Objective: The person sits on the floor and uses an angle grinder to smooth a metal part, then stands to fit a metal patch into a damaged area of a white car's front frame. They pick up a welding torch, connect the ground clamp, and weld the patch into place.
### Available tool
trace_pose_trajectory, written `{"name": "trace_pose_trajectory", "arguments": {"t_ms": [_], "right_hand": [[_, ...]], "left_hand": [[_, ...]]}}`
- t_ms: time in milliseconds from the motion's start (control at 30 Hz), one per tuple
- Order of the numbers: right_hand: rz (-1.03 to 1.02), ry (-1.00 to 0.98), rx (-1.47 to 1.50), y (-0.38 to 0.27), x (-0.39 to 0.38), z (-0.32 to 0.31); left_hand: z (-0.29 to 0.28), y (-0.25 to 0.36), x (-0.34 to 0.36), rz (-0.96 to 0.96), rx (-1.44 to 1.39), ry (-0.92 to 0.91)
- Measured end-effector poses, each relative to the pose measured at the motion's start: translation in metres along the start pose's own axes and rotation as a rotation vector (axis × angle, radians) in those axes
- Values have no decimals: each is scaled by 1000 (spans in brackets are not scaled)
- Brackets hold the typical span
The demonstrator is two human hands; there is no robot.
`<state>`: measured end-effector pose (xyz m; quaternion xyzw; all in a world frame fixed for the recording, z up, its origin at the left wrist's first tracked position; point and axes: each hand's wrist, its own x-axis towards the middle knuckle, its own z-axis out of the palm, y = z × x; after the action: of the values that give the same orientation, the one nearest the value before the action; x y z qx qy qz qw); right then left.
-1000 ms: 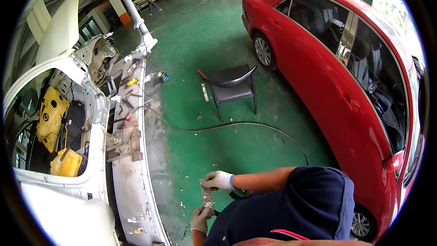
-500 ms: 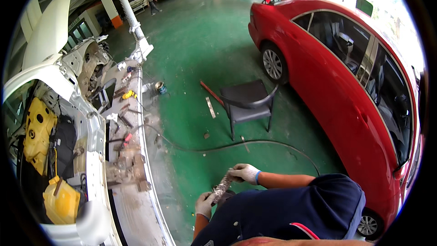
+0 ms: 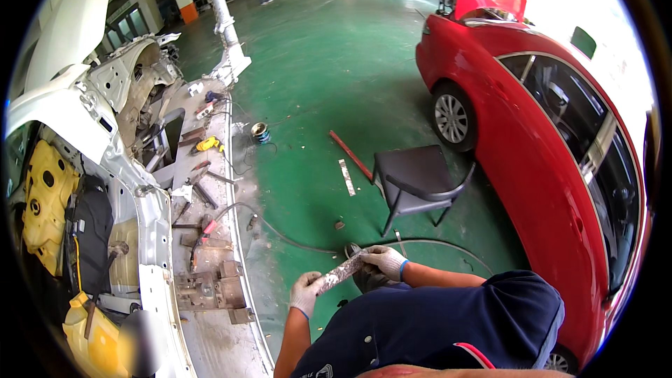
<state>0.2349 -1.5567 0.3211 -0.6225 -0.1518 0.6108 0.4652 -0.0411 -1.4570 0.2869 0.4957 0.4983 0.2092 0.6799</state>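
Observation:
My left hand [image 3: 305, 293], in a pale glove, grips the lower-left end of a short, flat strip [image 3: 339, 272] with a mottled grey-white surface. My right hand [image 3: 384, 261], also gloved, is closed on its upper-right end. The strip is tilted across the front of my body, above the green floor. One of my shoes shows just behind it.
A white stripped car body [image 3: 150, 224] stands at left, beside a metal platform [image 3: 210, 322] holding tools and a yellow drill [image 3: 209, 143]. A black chair [image 3: 413, 168], red bar [image 3: 350, 154] and hose [image 3: 294, 241] lie ahead. A red car [image 3: 525, 182] fills the right. People stand far back.
Both hands have moved with the strip, which has turned from nearly upright to a flatter slant. The view has shifted; the chair and red car now appear lower and farther right.

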Motion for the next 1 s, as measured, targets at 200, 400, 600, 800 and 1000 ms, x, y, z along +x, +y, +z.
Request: {"name": "trace_pose_trajectory", "arguments": {"t_ms": [200, 400, 600, 800, 1000], "right_hand": [[102, -232, -220, -46, 147, 53], [108, -606, -530, -147, 259, 132], [92, -778, -579, -218, 323, 215], [130, -695, -258, -240, 365, 272], [7, -763, -336, -294, 385, 315]], "left_hand": [[-25, 30, 30, -212, -93, 38], [-49, 76, 69, -188, -152, 394], [-77, 124, 96, -95, -329, 715], [-147, 158, 138, 314, 187, 766], [-240, 190, 198, 401, -927, 657]]}}
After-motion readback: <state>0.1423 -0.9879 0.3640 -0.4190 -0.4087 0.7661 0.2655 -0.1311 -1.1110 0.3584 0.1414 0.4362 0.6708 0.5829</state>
